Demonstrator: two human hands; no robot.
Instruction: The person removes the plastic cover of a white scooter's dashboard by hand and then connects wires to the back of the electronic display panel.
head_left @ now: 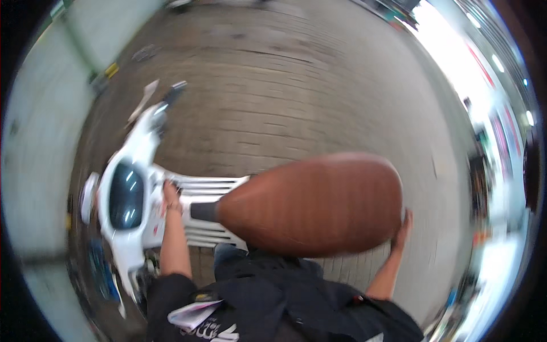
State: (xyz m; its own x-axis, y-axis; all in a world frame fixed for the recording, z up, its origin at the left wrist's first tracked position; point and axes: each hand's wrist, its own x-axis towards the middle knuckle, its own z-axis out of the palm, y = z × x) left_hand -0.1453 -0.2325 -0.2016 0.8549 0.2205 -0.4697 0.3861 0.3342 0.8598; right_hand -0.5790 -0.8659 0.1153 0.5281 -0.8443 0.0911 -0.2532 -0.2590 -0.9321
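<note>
In front of me a white scooter [130, 239] stands crosswise, its handlebar at the left and its long brown ribbed seat [319, 205] reaching to the right. My left hand [170, 195] is at the inner front panel, just behind the dark display [126, 195]; blur smears its fingers. At the rear end of the seat is my right hand [403, 229], partly hidden behind the seat's edge. Its fingers are out of sight, so I cannot tell what they grip. Between panel and seat lies the slotted white footboard [211, 183].
Paved floor [256, 114] stretches beyond the scooter. A pale wall [45, 142] runs along the left, with a yellow object [111, 70] at its foot. Various blurred goods line the bright right side.
</note>
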